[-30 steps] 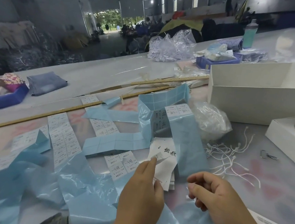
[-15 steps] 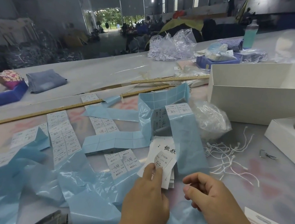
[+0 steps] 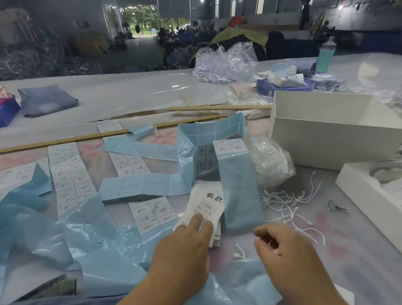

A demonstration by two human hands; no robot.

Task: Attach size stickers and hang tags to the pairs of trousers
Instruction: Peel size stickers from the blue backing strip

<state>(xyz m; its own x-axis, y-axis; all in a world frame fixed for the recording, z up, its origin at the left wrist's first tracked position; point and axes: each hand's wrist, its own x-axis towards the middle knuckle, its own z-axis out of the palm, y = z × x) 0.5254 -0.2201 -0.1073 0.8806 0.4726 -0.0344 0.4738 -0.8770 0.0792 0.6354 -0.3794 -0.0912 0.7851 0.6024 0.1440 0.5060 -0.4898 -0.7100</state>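
I see pale blue backing strips (image 3: pixel 143 186) gridded with squares, white stickers (image 3: pixel 71 180) printed black, a white hang tag (image 3: pixel 209 201) with black characters, white boxes (image 3: pixel 330 129), a denim-blue folded cloth (image 3: pixel 46 100), a teal bottle (image 3: pixel 325 56)

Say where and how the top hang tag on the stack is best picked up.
Probably by its far edge, pinched from the far right. The hang tag lies flat on the stack, with the left hand pressing its near end and the size sticker in the middle, so only the far end is free to lift.
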